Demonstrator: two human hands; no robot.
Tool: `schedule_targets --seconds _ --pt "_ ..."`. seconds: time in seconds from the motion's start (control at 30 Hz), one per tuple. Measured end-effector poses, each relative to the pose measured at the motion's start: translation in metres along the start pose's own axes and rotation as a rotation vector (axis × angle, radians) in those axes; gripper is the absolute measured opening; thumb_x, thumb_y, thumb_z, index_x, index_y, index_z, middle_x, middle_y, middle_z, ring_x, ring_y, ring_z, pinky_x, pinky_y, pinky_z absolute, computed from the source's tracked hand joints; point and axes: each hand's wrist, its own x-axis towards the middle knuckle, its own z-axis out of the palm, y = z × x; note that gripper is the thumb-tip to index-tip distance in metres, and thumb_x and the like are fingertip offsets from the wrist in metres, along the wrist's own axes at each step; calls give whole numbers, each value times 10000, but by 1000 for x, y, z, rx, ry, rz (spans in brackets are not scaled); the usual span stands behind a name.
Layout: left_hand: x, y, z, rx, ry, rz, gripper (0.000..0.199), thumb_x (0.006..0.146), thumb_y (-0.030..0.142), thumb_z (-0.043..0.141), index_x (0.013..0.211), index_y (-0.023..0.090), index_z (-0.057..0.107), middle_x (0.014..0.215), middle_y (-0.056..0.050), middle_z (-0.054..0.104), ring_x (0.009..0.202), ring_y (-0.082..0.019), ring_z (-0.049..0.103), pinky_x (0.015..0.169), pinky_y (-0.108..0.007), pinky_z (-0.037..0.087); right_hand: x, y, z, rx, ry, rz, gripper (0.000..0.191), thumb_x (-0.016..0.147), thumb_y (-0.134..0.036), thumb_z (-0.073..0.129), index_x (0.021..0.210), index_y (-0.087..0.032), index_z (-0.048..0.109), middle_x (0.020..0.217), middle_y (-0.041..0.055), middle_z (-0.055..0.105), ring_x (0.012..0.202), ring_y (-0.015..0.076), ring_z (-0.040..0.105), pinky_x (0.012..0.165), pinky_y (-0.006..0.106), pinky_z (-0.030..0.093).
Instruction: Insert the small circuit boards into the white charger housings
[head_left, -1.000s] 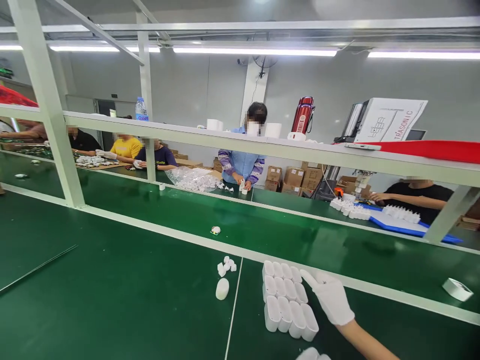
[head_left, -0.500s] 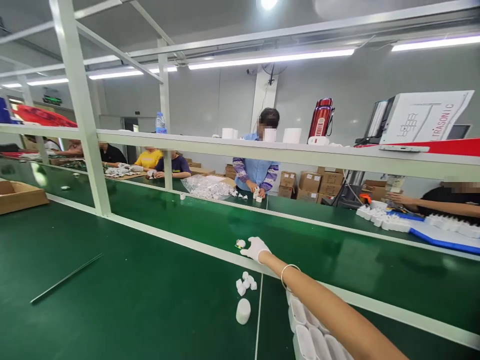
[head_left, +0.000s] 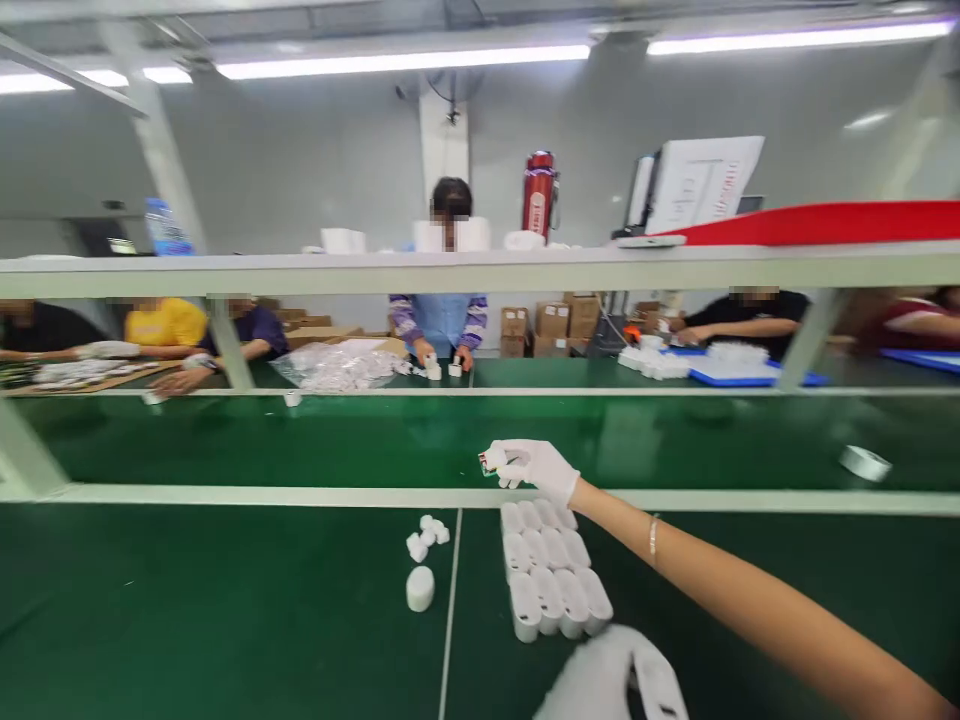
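White-gloved, the right hand (head_left: pixel 534 466) stretches out over the green belt (head_left: pixel 225 440), past the pale rail at the desk's far edge, fingers pinched on a small white part (head_left: pixel 491 461) with a touch of green and red. Just behind the wrist, white housings (head_left: pixel 551 580) stand packed in rows on the desk (head_left: pixel 187 610). A lone white cap (head_left: pixel 420 588) and some small white pieces (head_left: pixel 426 535) lie beside them. At the near edge the left hand (head_left: pixel 611 680), gloved too, is curled around something; what it grips I cannot tell.
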Motion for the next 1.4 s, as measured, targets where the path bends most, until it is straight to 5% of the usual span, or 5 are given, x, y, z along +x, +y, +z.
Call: schedule_targets --seconds 0.13,0.33,0.53,0.77,1.4 --pt "8 -7 8 -75 79 -139 421 826 335 657 1212 224 532 1195 -101 587 1038 -247 572 946 -476 466 -102 -4 -68 20 60 25 605 652 -254 813 1212 -152 609 1044 78 698 873 198 651 729 318 534" --pt "6 -8 6 -63 243 -305 520 752 309 666 1239 237 498 1295 -108 546 1192 -332 492 1054 -525 352 -191 18 -90 -11 65 -14 593 702 -289 787 1249 -162 595 991 68 668 880 187 632 852 365 511" --pt "1 -8 -1 -109 250 -201 472 804 358 614 1233 197 501 1275 -126 554 1207 -300 474 1061 -490 320 -206 15 -96 -318 -67 -243 525 761 -326 749 1254 -198 620 927 41 575 769 122 552 745 291 497" --pt "8 2 -5 -788 -79 -176 507 878 616 462 901 124 581 615 -16 583 430 -72 437 464 -219 291 -221 -5 -96 -413 -48 -258 478 821 -390 681 1249 -189 611 891 46 596 772 132 561 755 298 494" --pt "4 2 -11 -810 -177 -235 579 680 677 685 836 154 491 656 -27 615 470 -63 478 431 -156 349 -241 -5 -61 -524 -59 -442 381 844 -310 671 1188 -197 551 794 5 640 673 90 573 683 214 486"
